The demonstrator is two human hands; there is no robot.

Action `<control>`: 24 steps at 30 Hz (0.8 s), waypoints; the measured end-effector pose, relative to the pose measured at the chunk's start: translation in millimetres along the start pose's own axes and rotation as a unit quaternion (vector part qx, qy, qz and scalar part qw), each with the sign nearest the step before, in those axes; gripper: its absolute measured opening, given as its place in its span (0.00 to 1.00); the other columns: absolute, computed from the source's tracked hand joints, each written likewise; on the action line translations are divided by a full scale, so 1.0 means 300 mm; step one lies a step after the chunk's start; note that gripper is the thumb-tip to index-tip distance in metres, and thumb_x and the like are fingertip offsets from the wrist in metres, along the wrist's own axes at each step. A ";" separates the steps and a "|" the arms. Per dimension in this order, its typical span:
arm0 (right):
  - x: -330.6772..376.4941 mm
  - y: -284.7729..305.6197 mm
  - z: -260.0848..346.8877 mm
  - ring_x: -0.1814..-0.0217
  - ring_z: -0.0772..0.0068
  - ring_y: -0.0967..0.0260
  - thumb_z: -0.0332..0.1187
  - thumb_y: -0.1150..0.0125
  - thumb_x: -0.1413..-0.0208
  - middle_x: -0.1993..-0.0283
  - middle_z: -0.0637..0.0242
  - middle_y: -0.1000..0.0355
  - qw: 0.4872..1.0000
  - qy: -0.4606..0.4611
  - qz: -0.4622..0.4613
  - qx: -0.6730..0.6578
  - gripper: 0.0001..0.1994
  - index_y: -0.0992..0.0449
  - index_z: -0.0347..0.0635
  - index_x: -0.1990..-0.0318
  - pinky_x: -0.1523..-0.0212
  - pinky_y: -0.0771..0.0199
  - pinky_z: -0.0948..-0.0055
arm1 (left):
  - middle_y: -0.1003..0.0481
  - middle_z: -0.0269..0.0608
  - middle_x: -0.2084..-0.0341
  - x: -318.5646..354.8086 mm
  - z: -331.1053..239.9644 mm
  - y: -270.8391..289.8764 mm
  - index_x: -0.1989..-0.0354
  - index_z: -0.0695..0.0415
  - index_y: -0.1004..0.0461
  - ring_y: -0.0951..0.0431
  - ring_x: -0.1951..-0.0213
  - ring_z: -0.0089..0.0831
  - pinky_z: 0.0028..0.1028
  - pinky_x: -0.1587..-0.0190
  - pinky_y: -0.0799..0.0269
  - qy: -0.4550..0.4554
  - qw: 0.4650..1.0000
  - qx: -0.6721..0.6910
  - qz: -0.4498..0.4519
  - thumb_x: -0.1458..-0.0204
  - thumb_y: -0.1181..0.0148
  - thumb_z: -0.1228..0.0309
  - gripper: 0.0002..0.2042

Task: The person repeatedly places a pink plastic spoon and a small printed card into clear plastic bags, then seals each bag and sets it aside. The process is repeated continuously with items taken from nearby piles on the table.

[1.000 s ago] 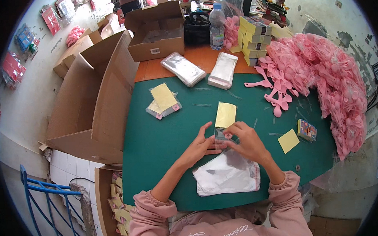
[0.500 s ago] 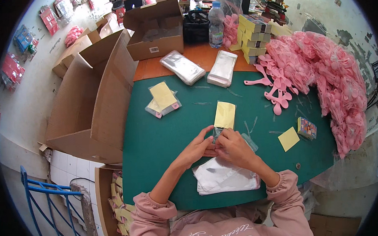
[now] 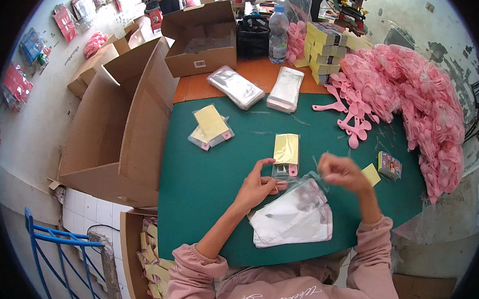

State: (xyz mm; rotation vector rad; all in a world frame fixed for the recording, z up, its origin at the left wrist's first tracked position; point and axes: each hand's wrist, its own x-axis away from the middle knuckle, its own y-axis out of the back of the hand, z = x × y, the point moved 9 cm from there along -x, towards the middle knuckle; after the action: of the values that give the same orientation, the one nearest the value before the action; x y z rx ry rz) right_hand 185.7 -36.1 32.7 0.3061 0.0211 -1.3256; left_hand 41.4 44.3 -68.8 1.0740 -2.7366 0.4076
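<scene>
My left hand [image 3: 258, 185] pinches the lower end of a clear packet [image 3: 286, 155] holding a yellow card and a pink piece, lying on the green mat [image 3: 198, 183]. My right hand [image 3: 341, 172] is lifted to the right of the packet, fingers closed on a thin clear strip that is hard to make out. A stack of empty clear bags [image 3: 293, 217] lies just below both hands. Finished packets [image 3: 211, 129] sit further up the mat to the left.
A big heap of pink plastic pieces [image 3: 419, 104] fills the right side. Two bundles of clear bags [image 3: 258, 89], yellow boxes [image 3: 326, 49], a water bottle [image 3: 278, 34] and open cardboard boxes [image 3: 126, 122] stand behind and left. A small colourful box [image 3: 390, 165] lies right.
My hands were together at the packet's lower end. Now my right hand has pulled away to the right and upward, while my left hand stays on the packet.
</scene>
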 end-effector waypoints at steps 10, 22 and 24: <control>0.080 0.210 0.044 0.52 0.52 0.42 0.25 0.44 0.58 0.56 0.54 0.41 0.767 -0.055 -0.253 0.587 0.17 0.37 0.37 0.58 0.56 0.40 0.58 | 0.25 0.44 0.68 0.029 -0.047 -0.028 0.40 0.54 0.54 0.26 0.67 0.21 0.20 0.66 0.32 0.013 0.997 -0.065 0.033 0.50 0.46 0.74 0.30; -0.049 -0.081 -0.035 0.65 0.63 0.32 0.18 0.41 0.60 0.62 0.59 0.40 0.934 0.033 -0.191 0.301 0.10 0.32 0.37 0.69 0.65 0.29 0.70 | 0.28 0.40 0.69 0.049 -0.080 -0.050 0.41 0.54 0.52 0.29 0.66 0.21 0.19 0.69 0.33 0.042 0.995 0.020 0.086 0.48 0.46 0.71 0.28; -0.044 -0.067 -0.041 0.64 0.64 0.32 0.18 0.41 0.60 0.62 0.60 0.41 0.941 0.019 -0.188 0.281 0.10 0.32 0.36 0.69 0.65 0.29 0.70 | 0.29 0.40 0.69 0.041 -0.060 -0.031 0.43 0.55 0.49 0.29 0.66 0.22 0.20 0.69 0.32 0.044 0.998 0.024 0.050 0.48 0.45 0.72 0.26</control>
State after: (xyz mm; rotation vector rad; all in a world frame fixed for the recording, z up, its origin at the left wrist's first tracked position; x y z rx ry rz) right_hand 165.2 -25.0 19.2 0.8471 -0.2842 -1.6916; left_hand 40.0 35.4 -46.7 0.9106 -2.7225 0.5254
